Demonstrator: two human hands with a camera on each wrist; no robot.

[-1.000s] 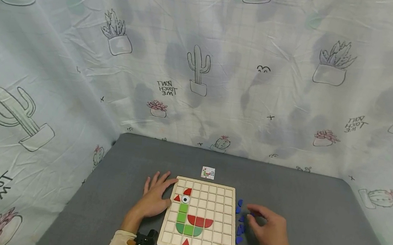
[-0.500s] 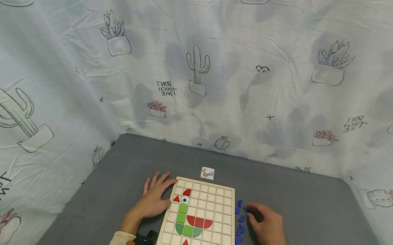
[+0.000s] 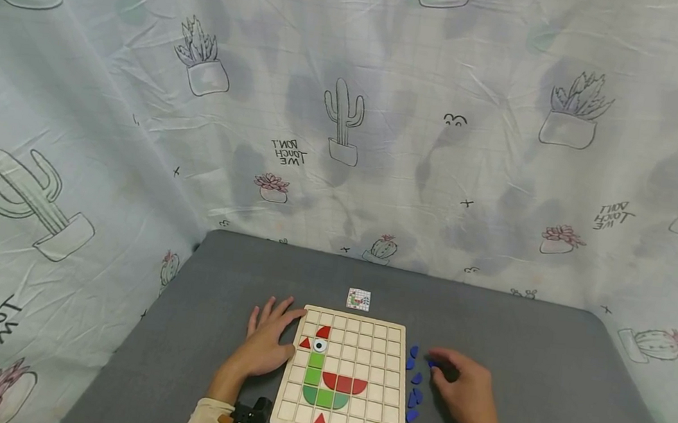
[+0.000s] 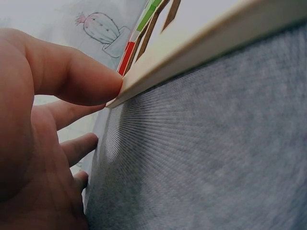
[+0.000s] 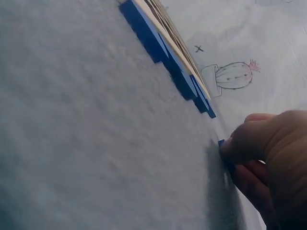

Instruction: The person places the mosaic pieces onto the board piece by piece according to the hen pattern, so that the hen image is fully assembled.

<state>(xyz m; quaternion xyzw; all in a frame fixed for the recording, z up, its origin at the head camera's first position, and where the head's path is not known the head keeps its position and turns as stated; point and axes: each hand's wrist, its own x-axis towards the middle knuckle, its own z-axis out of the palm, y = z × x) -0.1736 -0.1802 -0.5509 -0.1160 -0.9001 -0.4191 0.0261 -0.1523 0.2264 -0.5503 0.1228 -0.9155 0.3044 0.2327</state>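
A light wooden grid board [image 3: 383, 346] lies on the table, with red, green and eye-marked flat pieces set in its squares. My left hand [image 3: 261, 346] rests at its left edge, fingers extended. In the left wrist view the thumb [image 4: 91, 79] touches the board's side [image 4: 158, 72]. To the right of the board my right hand [image 3: 466, 390] pinches a small blue piece [image 5: 221, 143] between thumb and fingers, mostly covered by them. Several loose blue pieces [image 3: 417, 378] lie between that hand and the board's right edge, some with rounded sides.
A small picture card [image 3: 358, 299] with a coloured grid design lies beyond the board's far edge. The grey tabletop [image 3: 535, 359] reaches back to a hanging cloth [image 3: 397, 141] printed with cacti, which also runs along the left side.
My right hand has shifted slightly up and left over the table, keeping the small blue piece at its fingertips. My left hand and the board have stayed in place.
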